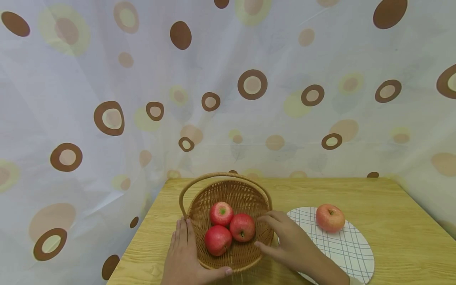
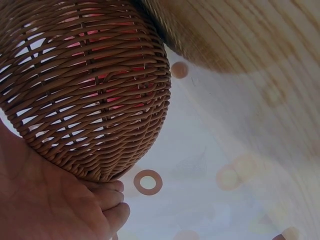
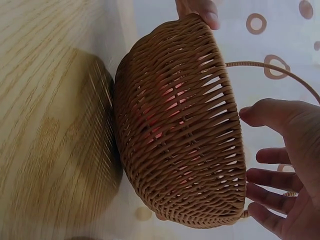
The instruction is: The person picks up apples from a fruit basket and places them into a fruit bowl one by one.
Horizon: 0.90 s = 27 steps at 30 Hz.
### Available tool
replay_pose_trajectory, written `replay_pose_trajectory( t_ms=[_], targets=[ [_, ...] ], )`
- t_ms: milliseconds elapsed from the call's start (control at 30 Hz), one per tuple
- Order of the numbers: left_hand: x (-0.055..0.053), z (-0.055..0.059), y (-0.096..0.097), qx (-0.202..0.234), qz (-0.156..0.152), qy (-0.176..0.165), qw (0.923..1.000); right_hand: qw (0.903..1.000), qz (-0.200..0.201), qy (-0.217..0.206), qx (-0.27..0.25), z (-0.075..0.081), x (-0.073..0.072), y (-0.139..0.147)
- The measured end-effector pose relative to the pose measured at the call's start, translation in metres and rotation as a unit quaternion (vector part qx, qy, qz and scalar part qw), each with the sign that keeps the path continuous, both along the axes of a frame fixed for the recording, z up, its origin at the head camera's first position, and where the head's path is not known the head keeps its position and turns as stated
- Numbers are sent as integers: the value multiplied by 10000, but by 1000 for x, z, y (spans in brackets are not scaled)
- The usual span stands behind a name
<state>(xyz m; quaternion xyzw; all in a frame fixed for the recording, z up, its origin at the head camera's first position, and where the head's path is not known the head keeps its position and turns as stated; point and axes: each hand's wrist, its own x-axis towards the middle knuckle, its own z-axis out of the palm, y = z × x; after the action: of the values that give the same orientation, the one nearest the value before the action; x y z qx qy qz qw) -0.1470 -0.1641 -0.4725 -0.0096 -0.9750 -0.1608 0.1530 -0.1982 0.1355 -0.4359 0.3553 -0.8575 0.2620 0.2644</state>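
A brown wicker basket [image 1: 246, 194] with an arched handle [image 1: 224, 174] stands on the table, holding three red apples [image 1: 242, 227]. My left hand [image 1: 187, 253] lies along the basket's left side with its fingers extended and its thumb by the front rim. In the left wrist view, that hand [image 2: 55, 200] touches the woven rim. Over at the right rim, my right hand [image 1: 285, 237] is spread with nothing gripped. The right wrist view shows its thumb and fingers [image 3: 272, 175] beside the rim; whether they touch it, I cannot tell.
Right of the basket lies a white oval placemat [image 1: 350, 253] with blue lines, partly under my right forearm. One paler red apple [image 1: 330, 218] sits on it. The wooden table [image 1: 402, 221] meets a dotted curtain [image 1: 228, 118] at the back.
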Motion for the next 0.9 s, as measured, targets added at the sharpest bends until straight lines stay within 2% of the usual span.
replay_pose_trajectory(
  t_ms=[267, 533, 900],
  targets=[
    [0, 0, 1, 45, 23, 49, 10000, 9998, 56, -130, 164, -2, -6, -12],
    [0, 1, 1, 78, 23, -53, 10000, 9980, 230, -434, 401, -6, -14, -24],
    [-2, 2, 3, 47, 77, -126, 9999, 9965, 267, -657, 444, -6, -19, -37]
  ],
)
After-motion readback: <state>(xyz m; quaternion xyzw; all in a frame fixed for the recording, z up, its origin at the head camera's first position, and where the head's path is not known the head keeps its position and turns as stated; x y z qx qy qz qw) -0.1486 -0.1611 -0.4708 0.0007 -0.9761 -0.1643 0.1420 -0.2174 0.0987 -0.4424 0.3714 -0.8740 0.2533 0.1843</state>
